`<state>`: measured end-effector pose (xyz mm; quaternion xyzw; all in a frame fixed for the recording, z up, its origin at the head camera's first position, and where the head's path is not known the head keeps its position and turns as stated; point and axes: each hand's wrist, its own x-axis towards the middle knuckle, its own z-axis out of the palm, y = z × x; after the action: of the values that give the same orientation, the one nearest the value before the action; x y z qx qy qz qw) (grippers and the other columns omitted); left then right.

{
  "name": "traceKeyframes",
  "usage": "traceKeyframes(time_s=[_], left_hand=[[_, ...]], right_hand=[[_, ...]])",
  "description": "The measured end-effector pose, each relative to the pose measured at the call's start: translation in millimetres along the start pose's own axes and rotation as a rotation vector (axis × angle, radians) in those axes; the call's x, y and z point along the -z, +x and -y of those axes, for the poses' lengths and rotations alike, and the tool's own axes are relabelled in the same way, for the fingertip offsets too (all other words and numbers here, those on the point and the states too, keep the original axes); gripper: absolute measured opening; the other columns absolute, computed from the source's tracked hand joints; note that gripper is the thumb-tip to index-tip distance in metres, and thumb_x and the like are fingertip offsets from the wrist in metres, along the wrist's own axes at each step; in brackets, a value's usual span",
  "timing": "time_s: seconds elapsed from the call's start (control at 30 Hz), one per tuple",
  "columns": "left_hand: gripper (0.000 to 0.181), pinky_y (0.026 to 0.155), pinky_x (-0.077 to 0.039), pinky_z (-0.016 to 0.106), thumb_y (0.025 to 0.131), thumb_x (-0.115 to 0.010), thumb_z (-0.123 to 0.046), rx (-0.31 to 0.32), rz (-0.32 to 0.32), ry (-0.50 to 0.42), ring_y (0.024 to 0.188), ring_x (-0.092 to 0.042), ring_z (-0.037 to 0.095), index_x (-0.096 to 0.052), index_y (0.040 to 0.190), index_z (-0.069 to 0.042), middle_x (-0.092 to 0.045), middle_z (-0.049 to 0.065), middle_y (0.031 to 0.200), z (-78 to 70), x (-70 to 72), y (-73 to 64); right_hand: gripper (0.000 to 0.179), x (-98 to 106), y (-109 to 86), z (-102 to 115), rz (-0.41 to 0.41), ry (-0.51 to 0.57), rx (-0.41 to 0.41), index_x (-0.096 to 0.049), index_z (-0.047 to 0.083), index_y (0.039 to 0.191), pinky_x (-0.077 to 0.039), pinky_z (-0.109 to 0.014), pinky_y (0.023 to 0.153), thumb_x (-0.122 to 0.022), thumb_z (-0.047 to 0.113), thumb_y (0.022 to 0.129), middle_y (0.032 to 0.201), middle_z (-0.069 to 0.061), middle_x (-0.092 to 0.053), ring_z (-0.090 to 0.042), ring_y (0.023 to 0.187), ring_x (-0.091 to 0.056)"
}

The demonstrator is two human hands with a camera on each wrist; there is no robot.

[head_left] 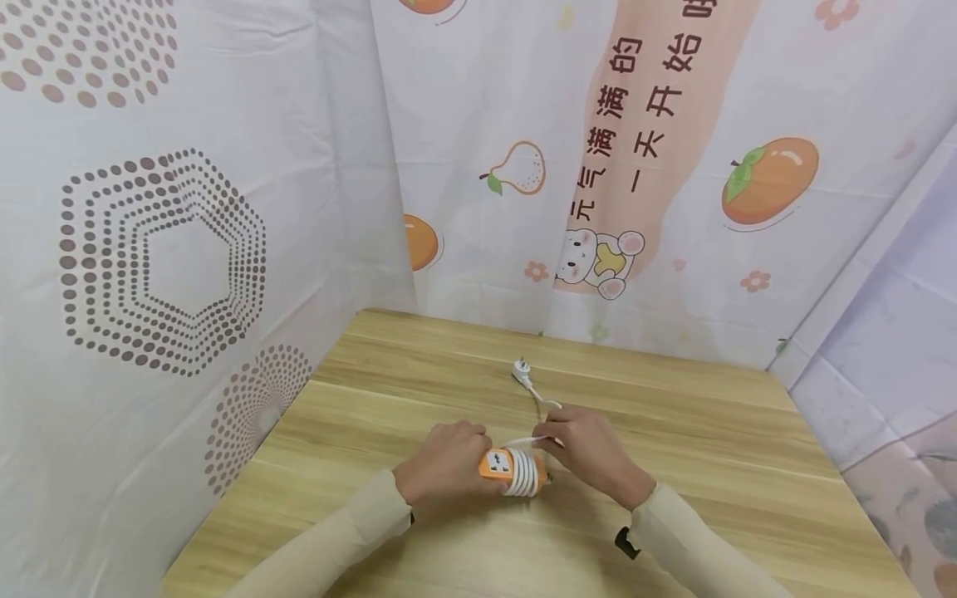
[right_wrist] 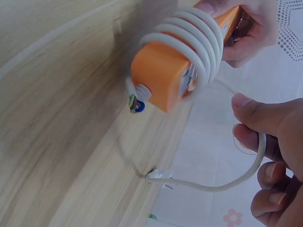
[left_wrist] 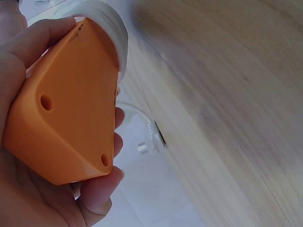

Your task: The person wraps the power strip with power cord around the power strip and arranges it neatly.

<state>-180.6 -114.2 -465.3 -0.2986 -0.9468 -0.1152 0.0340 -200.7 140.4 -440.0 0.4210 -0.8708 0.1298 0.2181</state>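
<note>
An orange power strip (head_left: 496, 463) has several turns of white cord (right_wrist: 201, 45) wound round its body. My left hand (head_left: 449, 463) grips its socket end, thumb on one side and fingers on the other, as the left wrist view shows from beneath the orange casing (left_wrist: 78, 106). At the strip's other end, blue and yellow-green bits (right_wrist: 136, 105) stick out by a white collar. Just right of the strip, my right hand (head_left: 591, 448) pinches the cord between thumb and fingers. From there the loose cord (right_wrist: 213, 187) curves to a white plug (head_left: 522, 371) lying on the table.
The wood-grain table (head_left: 419, 357) runs back to a printed white curtain (head_left: 478, 249). Another patterned curtain (head_left: 299, 208) hangs along the left side, and more cloth (head_left: 897, 332) hangs at the right. A black band (head_left: 626, 542) shows at the right cuff.
</note>
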Motion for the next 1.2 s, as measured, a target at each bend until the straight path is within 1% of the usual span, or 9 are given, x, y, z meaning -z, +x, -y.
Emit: traceKeyframes(time_s=[0.23, 0.43, 0.63, 0.9, 1.0, 1.2], left_hand=[[0.048, 0.044, -0.036, 0.026, 0.077, -0.077, -0.066, 0.031, -0.049, 0.036, 0.056, -0.044, 0.006, -0.064, 0.074, -0.020, -0.047, -0.011, 0.070, 2.3, 1.5, 1.1], [0.050, 0.045, -0.036, 0.026, 0.078, -0.077, -0.066, 0.057, -0.052, 0.050, 0.058, -0.044, 0.007, -0.064, 0.074, -0.018, -0.049, -0.009, 0.071, 5.6, 0.6, 1.7], [0.051, 0.045, -0.036, 0.027, 0.078, -0.077, -0.067, 0.074, -0.071, 0.047, 0.059, -0.045, 0.008, -0.063, 0.074, -0.018, -0.050, -0.009, 0.071, 5.9, 2.7, 2.7], [0.050, 0.046, -0.036, 0.029, 0.078, -0.077, -0.065, 0.084, -0.086, 0.052, 0.059, -0.046, 0.010, -0.062, 0.073, -0.018, -0.049, -0.009, 0.070, 6.1, 3.4, 6.3], [0.048, 0.046, -0.036, 0.029, 0.077, -0.077, -0.064, 0.093, -0.094, 0.057, 0.059, -0.046, 0.009, -0.061, 0.072, -0.019, -0.049, -0.009, 0.069, 7.8, 2.1, 6.7], [0.047, 0.049, -0.040, 0.029, 0.079, -0.078, -0.061, 0.130, -0.086, 0.039, 0.062, -0.049, 0.009, -0.064, 0.077, -0.016, -0.053, -0.008, 0.073, 12.8, 0.6, 5.5]], right_hand=[[0.011, 0, -0.4, -2, -0.016, 0.006, -0.011, -0.079, 0.024, 0.086, -0.044, -0.019, 0.055, -0.089, 0.022, 0.081, 0.078, 0.016, -0.063, 0.004, 0.065, -0.052], [0.011, 1, -1.3, -4, -0.030, 0.007, -0.008, -0.079, 0.023, 0.086, -0.043, -0.020, 0.054, -0.088, 0.024, 0.082, 0.077, 0.017, -0.062, 0.005, 0.063, -0.050], [0.008, 2, -0.8, -4, -0.023, 0.006, -0.021, -0.079, 0.023, 0.087, -0.044, -0.021, 0.055, -0.086, 0.026, 0.085, 0.078, 0.017, -0.062, 0.004, 0.064, -0.051], [0.008, 4, -1.4, -4, -0.029, -0.004, -0.030, -0.078, 0.023, 0.088, -0.046, -0.023, 0.056, -0.086, 0.024, 0.085, 0.079, 0.015, -0.063, -0.001, 0.063, -0.056], [0.008, 4, -2.4, -4, -0.036, -0.006, -0.036, -0.078, 0.023, 0.087, -0.046, -0.023, 0.056, -0.086, 0.024, 0.085, 0.079, 0.015, -0.064, -0.001, 0.063, -0.056], [0.008, 5, -6.0, -6, -0.045, -0.006, -0.029, -0.079, 0.020, 0.088, -0.048, -0.024, 0.057, -0.086, 0.023, 0.085, 0.080, 0.013, -0.065, 0.000, 0.065, -0.056]])
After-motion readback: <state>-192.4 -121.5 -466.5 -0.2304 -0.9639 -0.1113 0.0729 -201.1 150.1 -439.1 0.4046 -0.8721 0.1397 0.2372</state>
